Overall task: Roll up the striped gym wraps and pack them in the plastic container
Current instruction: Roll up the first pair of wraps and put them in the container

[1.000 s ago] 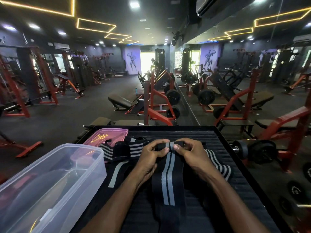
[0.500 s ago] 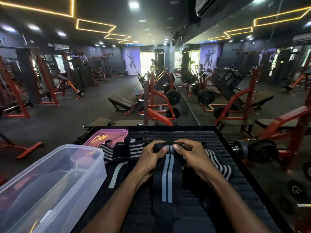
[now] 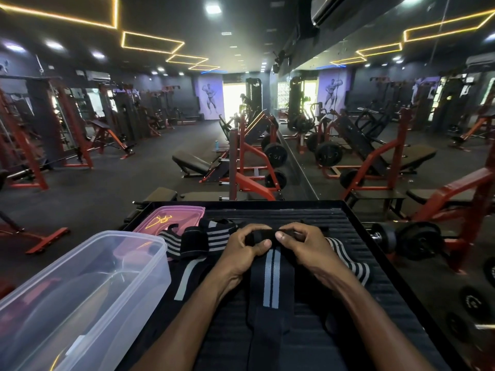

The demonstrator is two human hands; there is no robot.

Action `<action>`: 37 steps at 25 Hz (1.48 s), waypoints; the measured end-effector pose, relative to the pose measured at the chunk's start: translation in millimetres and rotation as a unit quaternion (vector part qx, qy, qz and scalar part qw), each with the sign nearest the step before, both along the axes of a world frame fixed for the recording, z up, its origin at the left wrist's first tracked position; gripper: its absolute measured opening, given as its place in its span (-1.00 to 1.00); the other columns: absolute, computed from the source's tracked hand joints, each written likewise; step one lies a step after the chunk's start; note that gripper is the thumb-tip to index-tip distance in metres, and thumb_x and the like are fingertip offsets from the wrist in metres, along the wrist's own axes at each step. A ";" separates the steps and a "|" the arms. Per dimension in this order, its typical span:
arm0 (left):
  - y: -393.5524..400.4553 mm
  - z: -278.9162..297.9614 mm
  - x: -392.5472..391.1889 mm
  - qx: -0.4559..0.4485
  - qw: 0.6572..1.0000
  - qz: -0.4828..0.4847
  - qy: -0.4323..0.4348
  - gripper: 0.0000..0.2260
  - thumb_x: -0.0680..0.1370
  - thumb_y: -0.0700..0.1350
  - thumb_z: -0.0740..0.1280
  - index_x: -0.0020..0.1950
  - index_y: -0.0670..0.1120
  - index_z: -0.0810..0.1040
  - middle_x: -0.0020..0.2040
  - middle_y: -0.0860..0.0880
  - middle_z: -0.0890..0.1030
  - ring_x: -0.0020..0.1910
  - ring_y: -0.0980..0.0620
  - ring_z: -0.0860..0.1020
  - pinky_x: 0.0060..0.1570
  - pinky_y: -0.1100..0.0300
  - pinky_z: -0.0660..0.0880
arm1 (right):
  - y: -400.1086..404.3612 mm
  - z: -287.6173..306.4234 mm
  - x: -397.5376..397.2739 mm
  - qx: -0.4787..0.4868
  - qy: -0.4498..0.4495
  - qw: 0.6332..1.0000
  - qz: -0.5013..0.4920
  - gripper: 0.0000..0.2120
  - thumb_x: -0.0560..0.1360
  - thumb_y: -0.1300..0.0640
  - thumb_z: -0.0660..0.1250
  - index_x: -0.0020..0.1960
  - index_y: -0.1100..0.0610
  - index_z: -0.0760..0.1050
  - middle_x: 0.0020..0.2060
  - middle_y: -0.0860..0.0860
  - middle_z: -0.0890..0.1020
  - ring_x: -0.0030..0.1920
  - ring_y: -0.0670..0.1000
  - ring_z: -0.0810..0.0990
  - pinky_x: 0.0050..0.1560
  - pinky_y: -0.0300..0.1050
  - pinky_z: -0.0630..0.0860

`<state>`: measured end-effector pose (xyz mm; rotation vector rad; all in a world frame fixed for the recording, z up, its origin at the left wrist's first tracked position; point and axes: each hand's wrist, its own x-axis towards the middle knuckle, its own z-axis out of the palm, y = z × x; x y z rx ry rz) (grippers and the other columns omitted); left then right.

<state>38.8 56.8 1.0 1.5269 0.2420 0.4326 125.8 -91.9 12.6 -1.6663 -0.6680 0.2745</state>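
A black wrap (image 3: 270, 285) with two grey stripes lies on the black ribbed tray (image 3: 348, 228), its long axis running from the person straight away toward the tray's far edge, and its far end is wound into a small roll lying crosswise. The left hand (image 3: 242, 253) and the right hand (image 3: 302, 245) both grip that roll, fingers curled over its top and thumbs pressed against its near side, the thumb tips nearly meeting above the stripes. Three wraps can be counted, though the pile makes the number uncertain: the one being rolled, a loose heap of black-and-grey striped wrap (image 3: 203, 236) just left of the left hand, and a striped wrap (image 3: 351, 266) spilling out to the right from under the right wrist. One clear plastic container (image 3: 80, 295) stands open at the tray's near left corner, with nothing seen inside it. One pink lid (image 3: 171, 218) lies at the tray's far left corner, partly covered by the heap. Beyond the tray's far edge stand red-framed gym benches and weight machines, and a loaded dumbbell (image 3: 407, 236) rests just off the tray's right side beneath a mirrored wall.
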 end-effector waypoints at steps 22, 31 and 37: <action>0.3 -3.8 4.2 -0.024 0.997 0.009 -0.072 -0.77 0.46 -0.35 0.47 0.04 -0.08 0.68 0.09 -0.09 0.69 0.16 -0.09 0.63 0.18 0.06 0.57 | -1.9 -0.5 2.9 0.065 -0.010 0.997 0.027 -0.67 0.39 0.36 0.54 0.02 -0.02 0.70 -0.07 0.00 0.74 -0.03 0.02 0.70 -0.02 -0.09 0.62; -7.9 -6.7 4.1 0.024 0.997 0.023 -0.075 -0.62 0.44 -0.25 0.53 0.21 -0.06 0.58 0.10 -0.01 0.67 0.11 0.05 0.64 0.04 0.23 0.58 | -6.5 4.1 4.4 0.088 -0.020 0.996 0.002 -0.72 0.44 0.42 0.47 -0.03 0.05 0.68 -0.14 -0.04 0.74 -0.11 -0.09 0.71 -0.11 -0.29 0.59; -2.6 -5.2 4.6 0.016 0.995 0.065 -0.080 -0.77 0.45 -0.31 0.49 0.00 -0.02 0.65 -0.07 0.03 0.68 -0.05 0.12 0.64 -0.04 0.29 0.53 | -2.7 2.8 2.5 0.109 0.051 0.992 0.026 -0.70 0.42 0.42 0.49 0.07 0.13 0.68 -0.11 0.02 0.74 -0.14 -0.07 0.69 -0.07 -0.20 0.61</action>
